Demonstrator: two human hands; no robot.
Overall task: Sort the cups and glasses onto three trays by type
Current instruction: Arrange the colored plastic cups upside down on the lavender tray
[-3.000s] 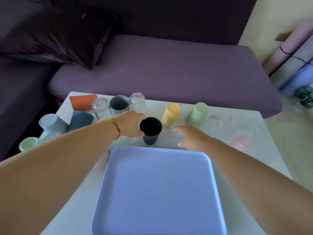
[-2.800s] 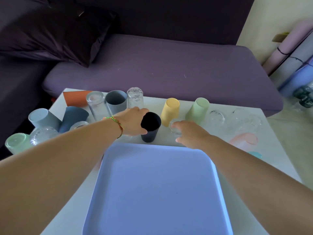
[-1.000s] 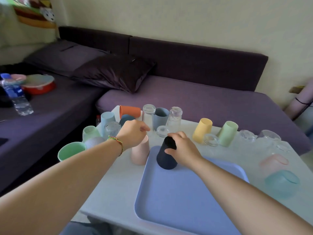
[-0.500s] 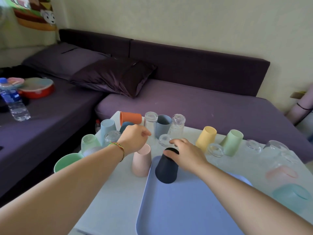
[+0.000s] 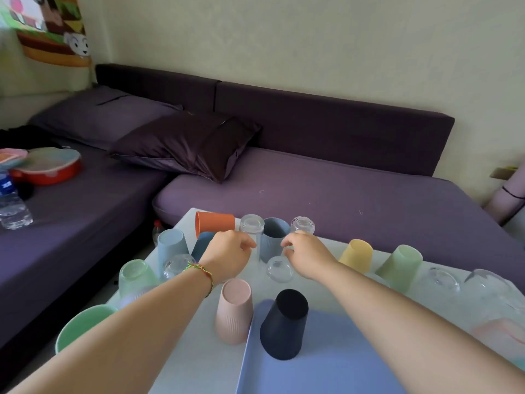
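1. Well, writing first: the bottle (image 5: pixel 11 206) on the sofa (image 5: pixel 326 200) has a blue label, too blurred for me to read.
2. I count one tray (image 5: pixel 341 371), six clear glasses and eleven coloured cups on the table (image 5: pixel 199 365), some of them half hidden by the arms.
3. The navy cup (image 5: pixel 284 325) stands mouth down on the tray's far left corner, with its base up and its long axis near vertical.
4. The pink cup (image 5: pixel 234 311) also stands mouth down, on the table just beside the tray's left edge.
5. The orange cup (image 5: pixel 216 223) lies on its side at the far edge, its long axis left to right and its mouth to the left.
6. The left hand (image 5: pixel 227 257) has curled fingers right at the tall glass (image 5: pixel 251 226). I cannot tell whether they grip it.
7. The right hand (image 5: pixel 306 257) curls beside the grey cup (image 5: pixel 272 237). I cannot tell its grip either.
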